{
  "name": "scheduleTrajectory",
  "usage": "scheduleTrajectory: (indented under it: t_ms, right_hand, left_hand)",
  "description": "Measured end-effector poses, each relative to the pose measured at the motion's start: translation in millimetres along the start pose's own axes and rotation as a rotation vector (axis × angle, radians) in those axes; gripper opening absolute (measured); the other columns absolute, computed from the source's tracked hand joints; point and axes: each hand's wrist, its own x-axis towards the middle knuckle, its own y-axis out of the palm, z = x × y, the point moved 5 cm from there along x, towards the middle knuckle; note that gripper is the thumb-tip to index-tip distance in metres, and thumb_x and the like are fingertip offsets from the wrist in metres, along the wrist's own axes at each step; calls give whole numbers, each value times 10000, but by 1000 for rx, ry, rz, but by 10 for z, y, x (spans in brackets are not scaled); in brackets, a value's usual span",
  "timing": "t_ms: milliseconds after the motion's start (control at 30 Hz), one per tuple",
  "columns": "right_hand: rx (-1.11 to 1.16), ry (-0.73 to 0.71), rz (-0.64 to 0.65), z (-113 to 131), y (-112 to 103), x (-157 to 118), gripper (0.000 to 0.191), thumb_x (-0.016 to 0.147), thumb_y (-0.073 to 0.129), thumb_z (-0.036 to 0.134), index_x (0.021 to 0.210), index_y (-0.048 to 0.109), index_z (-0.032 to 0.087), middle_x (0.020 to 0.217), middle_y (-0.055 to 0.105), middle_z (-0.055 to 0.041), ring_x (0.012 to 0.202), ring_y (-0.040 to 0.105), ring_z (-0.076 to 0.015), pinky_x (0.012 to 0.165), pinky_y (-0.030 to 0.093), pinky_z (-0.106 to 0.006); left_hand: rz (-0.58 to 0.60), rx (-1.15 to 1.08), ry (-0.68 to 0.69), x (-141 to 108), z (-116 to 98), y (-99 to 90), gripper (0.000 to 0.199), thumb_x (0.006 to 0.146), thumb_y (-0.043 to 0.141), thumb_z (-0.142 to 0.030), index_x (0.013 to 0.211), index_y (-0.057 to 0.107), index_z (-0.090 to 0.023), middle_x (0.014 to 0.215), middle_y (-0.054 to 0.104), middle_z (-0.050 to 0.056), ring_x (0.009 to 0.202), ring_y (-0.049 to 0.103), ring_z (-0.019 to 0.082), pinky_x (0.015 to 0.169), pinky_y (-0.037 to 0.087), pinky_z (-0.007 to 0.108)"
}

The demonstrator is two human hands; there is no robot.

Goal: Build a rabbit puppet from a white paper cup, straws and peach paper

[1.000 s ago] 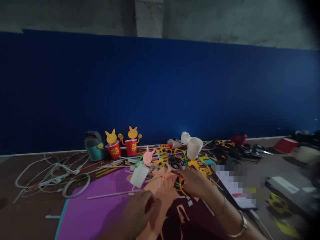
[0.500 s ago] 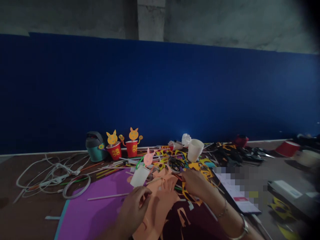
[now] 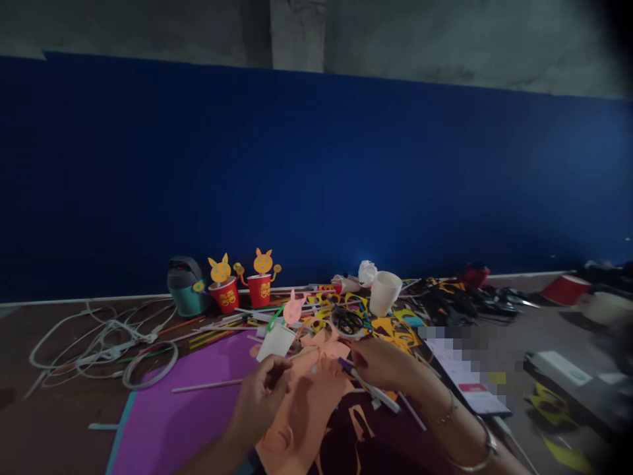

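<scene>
My left hand (image 3: 262,392) is curled, thumb toward the fingertips, over the left edge of a creased orange paper sheet (image 3: 301,402); what it pinches, if anything, is too small to tell. My right hand (image 3: 378,363) is closed on a slim pen (image 3: 378,390) with a purple end and a whitish body, above the sheet's right side. Just beyond my left hand a white paper cup (image 3: 275,342) leans, with a pink cat-shaped paper head (image 3: 293,309) sticking up from it. Orange scraps (image 3: 360,422) lie on the dark surface in front of me.
Two red cups (image 3: 260,290) with orange cat heads stand at the back beside a teal-and-grey container (image 3: 188,290). Black-handled scissors (image 3: 347,320), yellow cut-outs (image 3: 395,333) and a white cup (image 3: 385,293) sit behind my hands. White cables (image 3: 99,349) are left, a phone (image 3: 467,379) right.
My right hand has drawn back slightly toward the orange sheet, and the pen now shows in it. My left hand has shifted slightly up and left, still curled.
</scene>
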Motion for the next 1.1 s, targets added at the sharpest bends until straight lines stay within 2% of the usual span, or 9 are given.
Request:
scheduleTrajectory:
  t_ms: [167,233,433,600,733,900,967,1100]
  right_hand:
    - [-30,244,-170,-313,-110,132,242,831,432,168,777,667,151,783,698,-143,717,651,-261,582,369,-294]
    - [-20,270,-218,-391,-118,187,249,836,429,159,788,673,146,797,697,-154,741,656,-278,604,391,-313]
    - [86,69,-335,-312,17,311,166,775,567,178,884,691,192,944,657,-83,896,612,-214,756,436,-272]
    - [163,-39,-460,-252,90,380,72,737,621,181,765,685,166,934,615,-101,899,576,-234,815,447,-323]
    - [248,-67,-610,-329,-25,402,120,816,539,191,793,650,153,962,611,-103,926,578,-214,838,457,-320]
    - [452,-135,-772,-384,-267,302,135,816,548,238,795,654,159,955,632,-97,915,590,-216,843,455,-347]
    - [615,-121,-743,-375,-346,253,124,801,564,252,789,648,161,894,648,-78,857,603,-208,793,467,-340]
    - [937,-18,-453,-240,-387,179,145,784,579,293,802,617,155,677,644,-24,640,605,-165,601,464,-280]
  left_hand:
    - [40,-93,-1,-50,-20,78,145,806,563,-290,879,605,-172,737,629,36,703,612,185,657,473,281]
    - [53,-95,30,-64,-58,93,107,807,556,-265,853,606,-181,735,626,36,714,604,186,674,469,282]
    - [96,-23,55,-78,-110,108,106,817,498,-209,804,602,-192,768,617,40,743,578,191,698,444,286]
    - [121,-109,23,-76,-61,120,82,825,494,-210,849,569,-189,775,615,28,724,567,166,698,439,274]
    - [108,-196,2,-51,-21,114,131,836,480,-231,913,576,-187,783,589,14,637,561,134,606,425,243]
    - [87,-183,11,-23,-95,102,126,808,484,-195,752,594,-170,617,539,-18,560,526,117,557,388,221]
    - [83,-162,1,-23,-155,96,121,800,500,-194,754,609,-167,607,537,-19,559,526,119,558,392,222]
    - [58,-120,-4,-1,-349,83,136,797,551,-241,847,658,-174,641,588,-4,569,548,135,545,406,229]
